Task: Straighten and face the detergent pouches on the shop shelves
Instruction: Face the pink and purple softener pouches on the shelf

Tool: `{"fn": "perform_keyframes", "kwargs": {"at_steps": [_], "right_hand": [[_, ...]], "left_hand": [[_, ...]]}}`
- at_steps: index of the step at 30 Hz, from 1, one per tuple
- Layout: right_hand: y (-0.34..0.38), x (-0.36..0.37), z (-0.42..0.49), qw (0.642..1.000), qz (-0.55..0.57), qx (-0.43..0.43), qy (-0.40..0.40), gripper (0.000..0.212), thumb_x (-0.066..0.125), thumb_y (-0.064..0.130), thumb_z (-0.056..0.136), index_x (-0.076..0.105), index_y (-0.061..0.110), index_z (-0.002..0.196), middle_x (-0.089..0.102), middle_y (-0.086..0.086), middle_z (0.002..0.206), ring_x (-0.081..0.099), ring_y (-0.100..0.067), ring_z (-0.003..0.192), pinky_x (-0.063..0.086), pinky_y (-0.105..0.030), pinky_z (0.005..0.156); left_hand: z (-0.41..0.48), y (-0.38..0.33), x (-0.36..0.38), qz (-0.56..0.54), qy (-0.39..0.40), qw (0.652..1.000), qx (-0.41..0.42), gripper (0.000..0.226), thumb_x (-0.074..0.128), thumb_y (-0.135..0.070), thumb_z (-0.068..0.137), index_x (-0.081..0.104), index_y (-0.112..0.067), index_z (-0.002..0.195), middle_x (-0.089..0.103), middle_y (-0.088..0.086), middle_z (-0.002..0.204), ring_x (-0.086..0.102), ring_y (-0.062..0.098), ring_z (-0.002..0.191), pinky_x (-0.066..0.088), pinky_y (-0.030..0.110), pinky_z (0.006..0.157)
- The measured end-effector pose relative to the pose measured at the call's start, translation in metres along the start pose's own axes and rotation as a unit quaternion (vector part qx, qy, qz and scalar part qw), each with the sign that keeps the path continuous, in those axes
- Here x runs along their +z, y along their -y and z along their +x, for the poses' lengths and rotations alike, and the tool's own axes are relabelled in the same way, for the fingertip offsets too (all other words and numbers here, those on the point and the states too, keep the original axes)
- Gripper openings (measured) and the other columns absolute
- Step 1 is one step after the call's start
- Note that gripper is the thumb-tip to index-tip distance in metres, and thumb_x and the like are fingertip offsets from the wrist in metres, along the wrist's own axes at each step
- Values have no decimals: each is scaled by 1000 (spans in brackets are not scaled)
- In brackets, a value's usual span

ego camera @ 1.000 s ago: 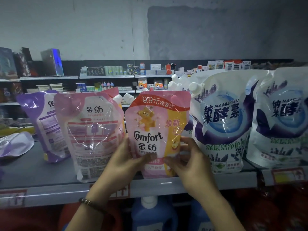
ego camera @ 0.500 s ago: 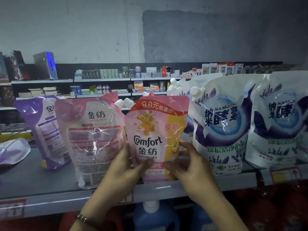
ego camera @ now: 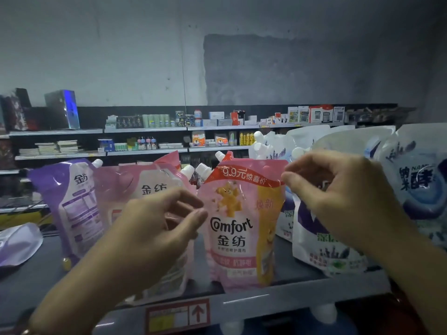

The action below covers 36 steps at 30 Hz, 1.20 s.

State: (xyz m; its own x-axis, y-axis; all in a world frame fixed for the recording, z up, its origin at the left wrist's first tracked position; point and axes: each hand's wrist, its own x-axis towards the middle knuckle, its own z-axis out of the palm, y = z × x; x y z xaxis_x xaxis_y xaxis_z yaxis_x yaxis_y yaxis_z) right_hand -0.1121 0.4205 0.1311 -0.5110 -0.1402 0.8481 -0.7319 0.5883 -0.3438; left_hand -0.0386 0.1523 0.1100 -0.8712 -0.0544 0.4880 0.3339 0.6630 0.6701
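Both left hand (ego camera: pixel 154 228) and right hand (ego camera: pixel 338 197), fingers loosely curled and empty, flank the glossy pink pouch (ego camera: pixel 242 226).

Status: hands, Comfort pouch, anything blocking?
Left hand and right hand open, holding nothing. Comfort pouch upright, label forward, at shelf edge. Nothing between hands and pouch.

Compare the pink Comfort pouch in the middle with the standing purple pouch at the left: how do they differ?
The Comfort pouch is pink and shows its front, with logo and bear; the purple pouch shows its back panel of small print. The Comfort pouch stands at the front edge of the shelf; the purple pouch sits further back. Both stand on it and have white spout caps.
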Motion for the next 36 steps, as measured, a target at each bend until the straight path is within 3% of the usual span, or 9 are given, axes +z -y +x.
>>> {"fn": "perform_keyframes", "kwargs": {"at_steps": [3, 7, 13, 17, 20, 23, 30, 34, 36], "right_hand": [[8, -6, 35, 998, -39, -53, 19, 9, 77, 33, 91, 80, 25, 87, 69, 23, 71, 68, 10, 76, 51, -4, 66], [10, -9, 80, 986, -97, -92, 100, 10, 79, 34, 91, 79, 29, 83, 69, 20, 65, 66, 11, 71, 44, -1, 61], [4, -3, 128, 965, -127, -80, 216, 19, 78, 46, 91, 80, 30, 82, 73, 14, 72, 68, -1, 67, 49, -19, 60], [-7, 9, 155, 946, -132, -43, 291, 25, 75, 48, 93, 82, 26, 82, 77, 13, 73, 74, -8, 74, 63, -33, 74], [-12, 21, 166, 932, -141, -34, 332, 28, 74, 48, 95, 83, 23, 86, 78, 11, 73, 75, -8, 71, 66, -32, 73], [-15, 34, 173, 920, -147, -27, 361, 30, 72, 48, 96, 82, 20, 91, 79, 9, 74, 76, -7, 68, 65, -28, 68], [-7, 58, 177, 884, -160, 25, 439, 34, 80, 50, 89, 83, 17, 89, 81, 5, 77, 79, -13, 71, 57, -27, 60], [0, 68, 177, 869, -180, 39, 459, 35, 83, 50, 87, 83, 16, 89, 81, 3, 77, 80, -16, 74, 63, -30, 64], [0, 72, 175, 868, -195, 34, 456, 30, 84, 43, 88, 83, 13, 95, 81, 0, 79, 80, -19, 74, 66, -31, 65]], "left_hand": [[22, -17, -14, 9, -1, 1000, 26, 10, 73, -34, 90, 75, -28, 98, 79, -9, 87, 79, 13, 77, 67, 39, 72], [57, -38, -29, 16, -4, 999, 38, 7, 72, -25, 95, 75, -20, 97, 80, 1, 85, 80, 19, 73, 67, 41, 67], [119, -54, -37, 107, -6, 992, 66, 7, 74, -26, 96, 74, -20, 100, 80, -1, 81, 79, 14, 72, 67, 37, 69], [162, -56, -32, 174, 48, 982, 58, 11, 75, -32, 95, 76, -25, 105, 79, -7, 89, 78, 8, 80, 63, 26, 68], [191, -56, -26, 244, 82, 964, 67, 13, 75, -35, 96, 75, -30, 107, 76, -14, 96, 76, 6, 85, 61, 25, 70], [217, -51, -16, 288, 124, 947, 65, 21, 79, -36, 94, 74, -34, 114, 78, -14, 105, 74, 7, 95, 62, 32, 84], [253, -42, 0, 419, 269, 864, 74, 55, 82, -38, 91, 60, -48, 140, 64, -12, 140, 62, 14, 127, 56, 46, 106], [261, -37, 8, 424, 321, 841, 99, 37, 80, -40, 93, 63, -53, 123, 67, -16, 137, 64, 13, 125, 57, 47, 105], [262, -35, 13, 446, 335, 822, 109, 34, 77, -41, 95, 66, -51, 125, 67, -16, 136, 64, 12, 123, 57, 45, 105]]}}
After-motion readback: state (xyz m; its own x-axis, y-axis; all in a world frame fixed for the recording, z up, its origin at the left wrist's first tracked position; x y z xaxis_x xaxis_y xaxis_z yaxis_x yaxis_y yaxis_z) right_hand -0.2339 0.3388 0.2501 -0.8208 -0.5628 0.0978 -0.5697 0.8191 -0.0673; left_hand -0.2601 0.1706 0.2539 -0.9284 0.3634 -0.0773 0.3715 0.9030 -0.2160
